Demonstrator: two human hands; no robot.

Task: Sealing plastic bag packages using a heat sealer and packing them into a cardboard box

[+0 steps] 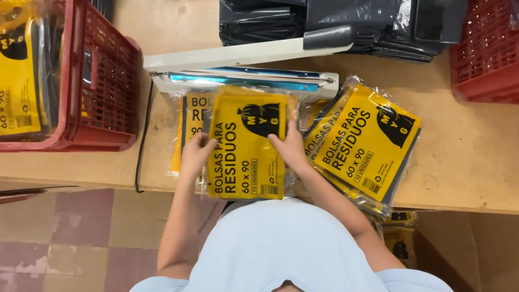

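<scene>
Your left hand (pixel 195 153) and right hand (pixel 289 147) grip the two long edges of a flat yellow plastic packet with a black bag emblem (pixel 247 145), fingers curled over its face and, it seems, thumbs beneath, though the undersides are hidden. The packet lies directly in front of the white impulse heat sealer with the blue strip (pixel 243 75), its top edge just short of the sealer's open jaw and raised lever arm. It rests on a second, similar packet (pixel 186 124) that shows to its left, and the film looks slick, so the top one could slide or skew as you push it toward the sealer, giving a crooked mouth in the jaw. To the right of the sealer a fanned pile of yellow packets (pixel 362 143) overhangs the near edge of the wooden table (pixel 470 162); a nudge from your right forearm could tip some off. The sealer's black cable (pixel 141 146) drops over the table edge on its left, near your left elbow, and could snag. A red plastic crate (pixel 102 81) stands further left of the sealer, so free room lies mainly on the bare wood beyond the pile, right of the sealer.
</scene>
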